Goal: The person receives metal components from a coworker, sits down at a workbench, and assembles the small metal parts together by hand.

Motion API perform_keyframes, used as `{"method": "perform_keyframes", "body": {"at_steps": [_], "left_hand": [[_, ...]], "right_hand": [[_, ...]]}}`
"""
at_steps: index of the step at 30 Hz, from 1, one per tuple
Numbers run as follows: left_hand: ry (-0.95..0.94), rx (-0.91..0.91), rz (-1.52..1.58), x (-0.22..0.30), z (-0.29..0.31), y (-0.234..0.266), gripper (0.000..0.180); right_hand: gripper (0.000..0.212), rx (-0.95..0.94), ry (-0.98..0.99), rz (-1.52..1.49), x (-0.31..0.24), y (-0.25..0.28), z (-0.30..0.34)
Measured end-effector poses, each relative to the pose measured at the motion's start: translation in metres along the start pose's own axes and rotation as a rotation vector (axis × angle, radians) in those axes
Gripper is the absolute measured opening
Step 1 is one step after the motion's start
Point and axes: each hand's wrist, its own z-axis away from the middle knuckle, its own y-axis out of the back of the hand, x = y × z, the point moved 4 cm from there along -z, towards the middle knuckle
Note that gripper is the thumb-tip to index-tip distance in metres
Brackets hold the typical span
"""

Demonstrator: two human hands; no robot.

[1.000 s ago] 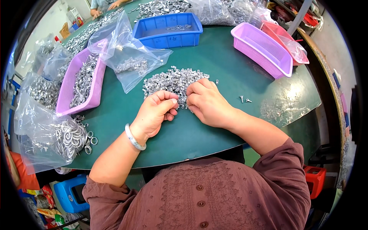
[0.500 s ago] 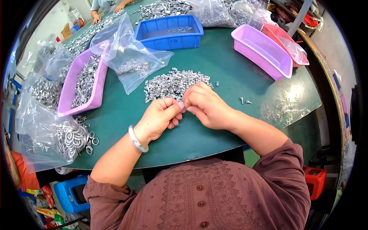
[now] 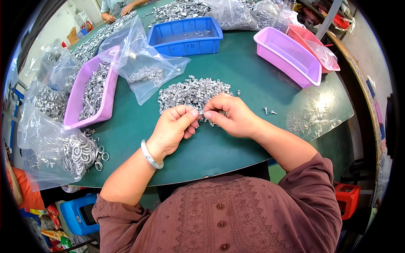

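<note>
My left hand [image 3: 172,126], with a pale bangle [image 3: 150,155] on its wrist, is closed in a pinch of thumb and forefinger. Close against it, my right hand [image 3: 234,116] pinches too. A tiny silver metal part [image 3: 201,113] shows between the two sets of fingertips; its exact shape is too small to tell. Both hands are at the near edge of a heap of small silver metal parts [image 3: 185,93] on the green tabletop [image 3: 249,71]. My right fingers cover part of that heap. Two small metal pieces [image 3: 270,111] lie off to the right.
A pink basket [image 3: 110,90] of metal fittings and a clear bag [image 3: 44,156] with silver rings [image 3: 80,154] stand left. Behind the heap are another clear bag [image 3: 145,74] and a blue tray [image 3: 185,48]. Far right: a purple basket [image 3: 291,61]. A co-worker's hands [image 3: 128,8] show at the far left.
My right hand has turned and its fingers have shifted slightly, still meeting the left fingertips. The left hand has barely moved. The co-worker's hands at the back have shifted.
</note>
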Motion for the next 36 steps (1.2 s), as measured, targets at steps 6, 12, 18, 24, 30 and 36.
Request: {"method": "perform_keyframes", "body": {"at_steps": [6,12,18,24,30,36], "left_hand": [[-0.005,-0.017,-0.013,0.0011,0.001,-0.0007,0.014],[0.016,-0.033,-0.024,0.001,0.0027,-0.002,0.017],[0.029,-0.035,-0.014,0.0007,0.002,-0.002,0.015],[0.018,-0.043,-0.015,0.0008,0.0024,-0.0022,0.012],[-0.009,-0.038,0.011,0.0012,0.0019,-0.0019,0.006],[-0.09,-0.053,0.023,0.003,-0.0011,0.0018,0.007]], "right_hand": [[0.011,-0.027,-0.049,-0.041,0.0017,-0.0014,-0.0006],[0.012,-0.035,-0.067,-0.068,0.0028,-0.0026,0.0],[0.011,-0.066,-0.12,-0.099,0.0046,-0.0026,-0.0003],[0.007,-0.047,-0.142,-0.149,0.0031,-0.0025,0.0005],[0.006,0.007,0.019,-0.027,0.0002,0.0009,-0.0003],[0.006,0.025,0.005,-0.042,0.0012,0.001,-0.0027]]}}
